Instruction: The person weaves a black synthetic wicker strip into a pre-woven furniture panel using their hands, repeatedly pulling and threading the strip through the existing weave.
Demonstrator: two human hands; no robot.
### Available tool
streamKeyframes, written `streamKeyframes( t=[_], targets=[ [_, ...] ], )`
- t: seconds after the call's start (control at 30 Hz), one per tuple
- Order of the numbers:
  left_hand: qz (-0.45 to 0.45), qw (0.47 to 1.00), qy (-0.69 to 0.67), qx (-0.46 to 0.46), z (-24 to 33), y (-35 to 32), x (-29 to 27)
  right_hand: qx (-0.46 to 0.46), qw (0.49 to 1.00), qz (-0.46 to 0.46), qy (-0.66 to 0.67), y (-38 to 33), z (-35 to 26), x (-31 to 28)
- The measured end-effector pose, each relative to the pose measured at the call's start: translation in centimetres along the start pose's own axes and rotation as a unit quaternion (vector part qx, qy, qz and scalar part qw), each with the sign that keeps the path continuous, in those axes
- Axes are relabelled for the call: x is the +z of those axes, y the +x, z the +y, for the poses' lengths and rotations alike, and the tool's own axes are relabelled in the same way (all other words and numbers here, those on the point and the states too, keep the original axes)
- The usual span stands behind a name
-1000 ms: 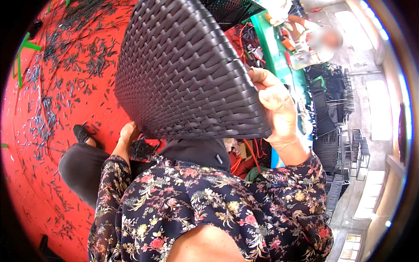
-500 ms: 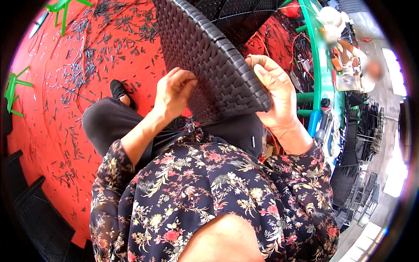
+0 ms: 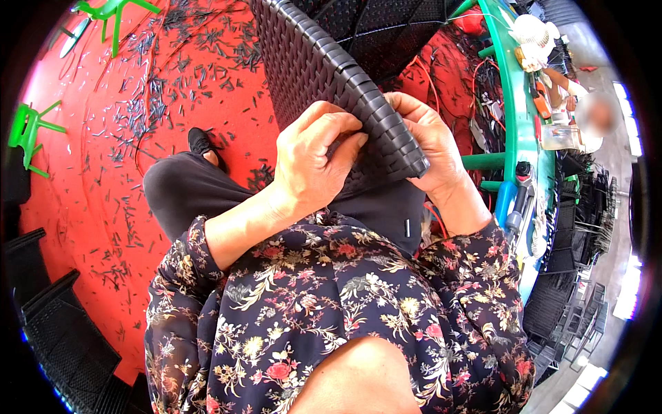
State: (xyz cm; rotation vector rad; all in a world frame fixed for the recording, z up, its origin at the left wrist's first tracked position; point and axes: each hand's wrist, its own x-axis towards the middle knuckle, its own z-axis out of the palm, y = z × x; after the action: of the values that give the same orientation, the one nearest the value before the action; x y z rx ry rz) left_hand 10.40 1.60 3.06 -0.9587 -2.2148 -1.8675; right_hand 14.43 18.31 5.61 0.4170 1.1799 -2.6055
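Your left hand clenches the rolled edge of the black woven panel, which rests tilted on your lap. Your right hand grasps the same edge from behind, steadying it so the weave stays within reach above the red floor.

**Weave, cloth and plastic under your hands**

The panel you grip is woven from flat black strips that look like plastic, with a ribbed texture and a dull sheen along its rounded edge. Your blouse is soft printed cloth, matt, with a floral pattern on a dark ground. The floor looks smooth and red, strewn with thin dark strip cuttings. The green chair looks like glossy moulded plastic. The counter edge is smooth and green.
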Motion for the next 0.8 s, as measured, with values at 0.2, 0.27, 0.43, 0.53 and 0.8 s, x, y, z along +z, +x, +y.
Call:
streamKeyframes(
  t=[0.2, 0.27, 0.43, 0.53, 0.8],
  targets=[
    [0.000, 1.000, 0.013, 0.020, 0.6, -0.2, 0.4, 0.019, 0.999, -0.046, -0.001, -0.3, 0.2, -1.0],
    [-0.015, 1.000, 0.017, 0.012, 0.8, -0.3, 0.2, 0.011, 0.998, -0.066, 0.001, 0.0, 0.7, -1.6],
    [-0.043, 0.999, 0.004, 0.019, 0.9, -0.4, -0.2, 0.009, 0.996, -0.090, 0.019, 0.3, 1.6, -1.9],
    [-0.062, 0.997, 0.001, 0.038, 0.4, 0.0, -0.7, 0.012, 0.994, -0.094, 0.046, 0.6, 1.7, -1.5],
    [-0.102, 0.994, -0.030, 0.035, 0.6, -0.8, -0.4, 0.059, 0.991, -0.117, 0.001, -0.6, 1.5, -2.5]
  ],
)
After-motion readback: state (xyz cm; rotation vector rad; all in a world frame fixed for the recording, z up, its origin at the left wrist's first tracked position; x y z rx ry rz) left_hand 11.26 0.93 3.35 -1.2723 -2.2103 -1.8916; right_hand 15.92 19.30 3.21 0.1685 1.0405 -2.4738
